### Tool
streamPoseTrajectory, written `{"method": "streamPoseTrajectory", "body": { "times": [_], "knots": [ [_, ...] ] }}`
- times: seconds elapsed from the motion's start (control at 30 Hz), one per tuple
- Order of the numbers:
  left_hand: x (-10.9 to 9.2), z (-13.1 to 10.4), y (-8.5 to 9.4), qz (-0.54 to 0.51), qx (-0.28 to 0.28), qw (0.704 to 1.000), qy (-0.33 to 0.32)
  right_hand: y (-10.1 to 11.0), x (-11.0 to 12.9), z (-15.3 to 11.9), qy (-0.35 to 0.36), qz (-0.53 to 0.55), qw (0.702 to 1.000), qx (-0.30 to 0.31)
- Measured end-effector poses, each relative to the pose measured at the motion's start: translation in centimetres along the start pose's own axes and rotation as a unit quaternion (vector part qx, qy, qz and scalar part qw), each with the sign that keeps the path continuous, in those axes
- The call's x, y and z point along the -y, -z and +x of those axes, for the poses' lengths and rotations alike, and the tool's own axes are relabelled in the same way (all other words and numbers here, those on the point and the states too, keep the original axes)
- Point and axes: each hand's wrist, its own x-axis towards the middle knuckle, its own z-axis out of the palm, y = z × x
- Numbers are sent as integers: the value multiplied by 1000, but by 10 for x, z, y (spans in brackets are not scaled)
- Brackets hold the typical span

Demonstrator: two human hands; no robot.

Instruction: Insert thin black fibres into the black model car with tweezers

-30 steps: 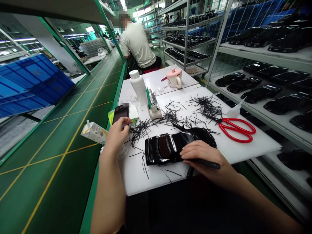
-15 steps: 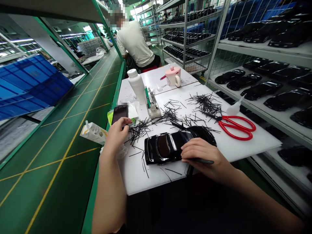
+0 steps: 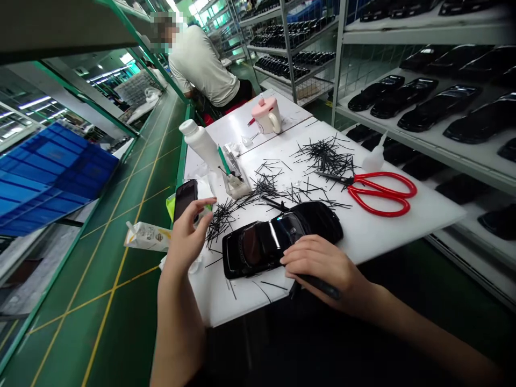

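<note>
A glossy black model car body (image 3: 264,242) lies on a white board (image 3: 242,298) in front of me. My right hand (image 3: 318,269) rests against its near side, fingers closed round a slim black-handled tool (image 3: 322,286) whose working end is hidden. To the left of the car, my left hand (image 3: 189,231) hovers by the phone, thumb and forefinger apart, with nothing visible between them. Thin black strips (image 3: 221,217) are scattered beside its fingertips. Another heap of strips (image 3: 324,156) sits further back.
Red-handled scissors (image 3: 382,196) and a white nozzle bottle (image 3: 374,157) lie to the right. Behind are a white bottle (image 3: 200,142), a lidded mug (image 3: 266,115) and a small holder (image 3: 237,187). A phone (image 3: 185,198) and a drink carton (image 3: 149,236) stand left. Racks of car bodies (image 3: 435,107) flank the table.
The whole view has tilted and shifted, so the table things appear further left. My left thumb and forefinger are slightly wider apart. My right hand stays at the car with the tool.
</note>
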Motion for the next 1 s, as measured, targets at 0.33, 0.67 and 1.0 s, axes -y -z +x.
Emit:
{"method": "streamPoseTrajectory", "body": {
  "times": [0.33,0.67,1.0],
  "knots": [
    [7,-86,-34,-79,-225,969,72,7,-19,1,5,99,995,3],
    [32,-123,-39,-34,-384,912,138,4,-20,11,6,75,997,18],
    [40,-124,-38,2,-418,895,154,7,-18,19,-74,101,992,-12]
  ]
}}
